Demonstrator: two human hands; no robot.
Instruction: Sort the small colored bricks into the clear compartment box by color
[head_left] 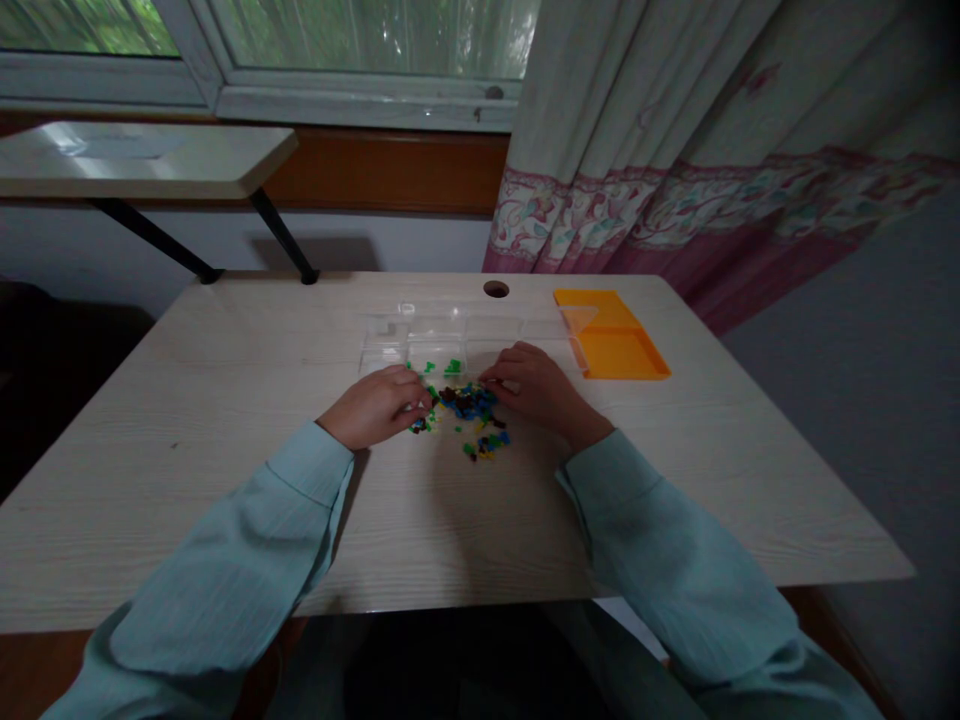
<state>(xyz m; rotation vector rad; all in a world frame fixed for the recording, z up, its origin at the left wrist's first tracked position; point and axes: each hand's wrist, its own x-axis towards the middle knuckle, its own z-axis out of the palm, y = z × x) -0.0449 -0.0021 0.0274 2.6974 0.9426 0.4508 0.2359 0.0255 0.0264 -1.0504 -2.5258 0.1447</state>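
Note:
A small pile of tiny coloured pieces [466,401], mostly blue, brown and green with some yellow, lies on the wood-grain table between my hands. At the pile's left edge is my left hand [379,408], its fingers curled and pinched together. Across from it, my right hand [531,385] reaches in at the right side with thumb and forefinger closed together. What either hand pinches is too small to name. A looser cluster of pieces [487,445] lies just nearer to me, and several green pieces [452,367] sit at the far side, by the clear box.
Behind the pile stands a clear plastic compartment box [435,327]. An orange tray [619,352] lies to its right, slightly overlapped by clear plastic. A round cable hole [496,289] is near the table's [247,400] back edge. At back left rises a shelf [262,165] on black legs.

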